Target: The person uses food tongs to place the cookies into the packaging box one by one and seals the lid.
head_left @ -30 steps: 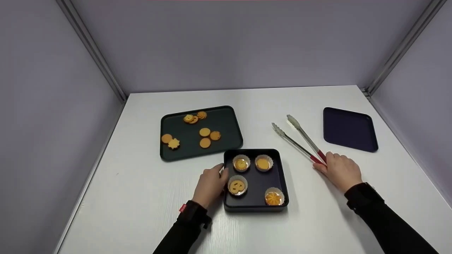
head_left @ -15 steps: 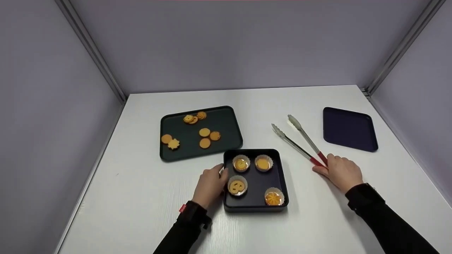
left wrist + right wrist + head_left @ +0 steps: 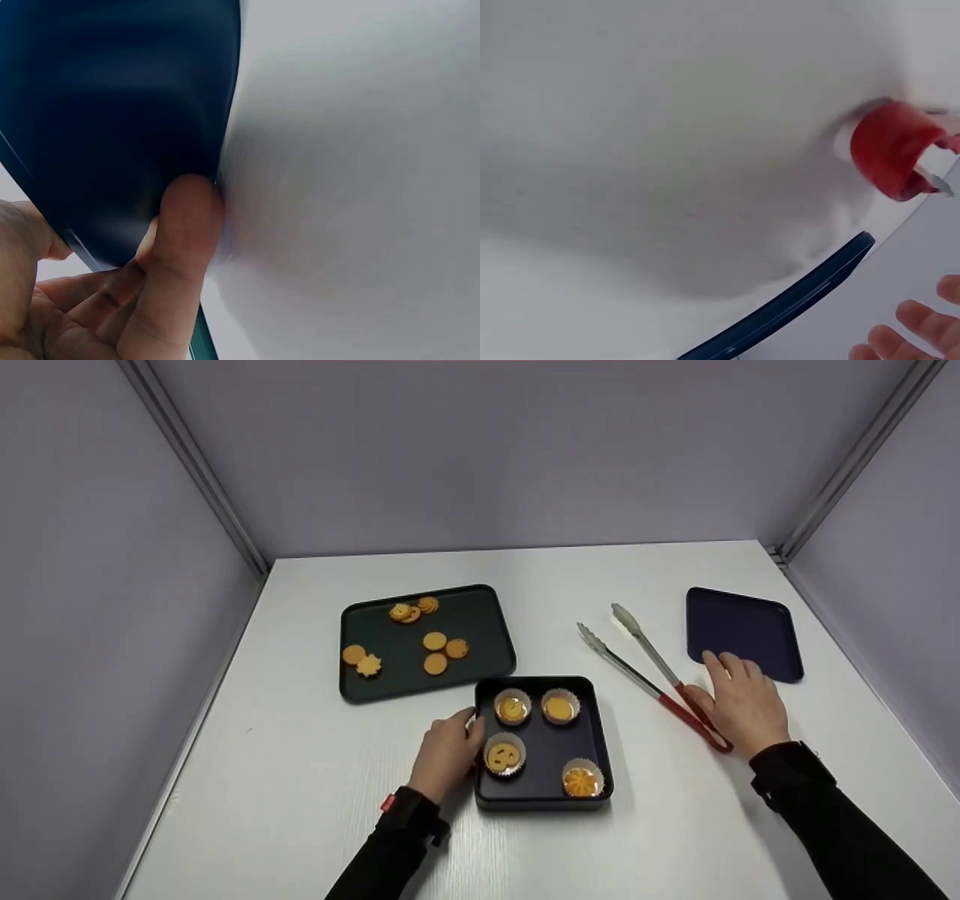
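Note:
A dark square pan (image 3: pixel 540 746) stands near the front middle, with several cookies in paper cups inside. My left hand (image 3: pixel 448 754) holds its left wall; in the left wrist view the fingers (image 3: pixel 184 240) lie against the dark side of the pan (image 3: pixel 120 90). Red-handled tongs (image 3: pixel 701 720) lie spread on the table, tips pointing away. Beside them my right hand (image 3: pixel 746 709) hovers with loosely extended fingers, nothing held, close to the near edge of a dark purple tray (image 3: pixel 742 630). The right wrist view shows the red end of the tongs (image 3: pixel 892 150) apart from the fingertips (image 3: pixel 922 319).
A dark green tray (image 3: pixel 397 649) with several loose cookies (image 3: pixel 435 664) lies at the back left, close to the pan's far edge. The white table (image 3: pixel 300 780) is walled by grey panels (image 3: pixel 480 457) at the back and both sides.
My right hand has let go of the tongs and moved right and forward toward the purple tray, its fingers opening out. My left hand and the pan have stayed put.

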### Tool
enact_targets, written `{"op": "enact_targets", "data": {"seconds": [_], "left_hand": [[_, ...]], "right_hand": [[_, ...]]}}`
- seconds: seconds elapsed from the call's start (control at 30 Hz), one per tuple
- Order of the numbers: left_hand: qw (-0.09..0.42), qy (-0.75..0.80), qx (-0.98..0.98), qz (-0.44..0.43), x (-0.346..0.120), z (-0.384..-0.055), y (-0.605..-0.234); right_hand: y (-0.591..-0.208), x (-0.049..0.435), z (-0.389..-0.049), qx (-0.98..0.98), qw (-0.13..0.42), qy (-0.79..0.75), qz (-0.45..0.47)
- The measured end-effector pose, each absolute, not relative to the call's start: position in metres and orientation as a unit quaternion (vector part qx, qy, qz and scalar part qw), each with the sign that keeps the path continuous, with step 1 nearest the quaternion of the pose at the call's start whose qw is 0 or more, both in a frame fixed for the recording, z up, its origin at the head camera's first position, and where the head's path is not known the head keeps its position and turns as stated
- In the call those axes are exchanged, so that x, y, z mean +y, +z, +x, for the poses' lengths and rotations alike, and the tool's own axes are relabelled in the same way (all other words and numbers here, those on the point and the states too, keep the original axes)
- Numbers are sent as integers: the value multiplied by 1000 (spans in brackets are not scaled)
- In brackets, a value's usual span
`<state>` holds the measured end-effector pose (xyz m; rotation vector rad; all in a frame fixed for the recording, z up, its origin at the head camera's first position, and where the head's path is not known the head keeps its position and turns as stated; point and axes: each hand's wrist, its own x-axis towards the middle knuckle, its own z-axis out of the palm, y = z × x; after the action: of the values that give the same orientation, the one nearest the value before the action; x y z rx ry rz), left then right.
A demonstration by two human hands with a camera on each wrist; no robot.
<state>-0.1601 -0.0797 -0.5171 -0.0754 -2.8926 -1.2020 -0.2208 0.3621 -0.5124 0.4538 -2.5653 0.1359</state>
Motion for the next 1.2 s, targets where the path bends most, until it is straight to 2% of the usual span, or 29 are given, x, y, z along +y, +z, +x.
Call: {"op": "enact_targets", "data": {"seconds": [0.27,0.37,0.47,0.7,1.2], "left_hand": [[0,-384,-923,-23,-80,-161,-517],[3,-383,-923,-26,-80,-160,-517],[6,-384,-923,-30,-80,-160,-518],[12,-383,-923,-37,-81,-161,-519],[9,-386,-922,-34,-80,-161,-519]], "right_hand": [[-514,372,-227,-983,129,65,118],[-515,374,-229,-988,101,66,97],[-516,375,-230,-989,98,70,83],[-519,382,-231,-982,153,70,88],[-524,397,-232,-987,118,70,83]]}}
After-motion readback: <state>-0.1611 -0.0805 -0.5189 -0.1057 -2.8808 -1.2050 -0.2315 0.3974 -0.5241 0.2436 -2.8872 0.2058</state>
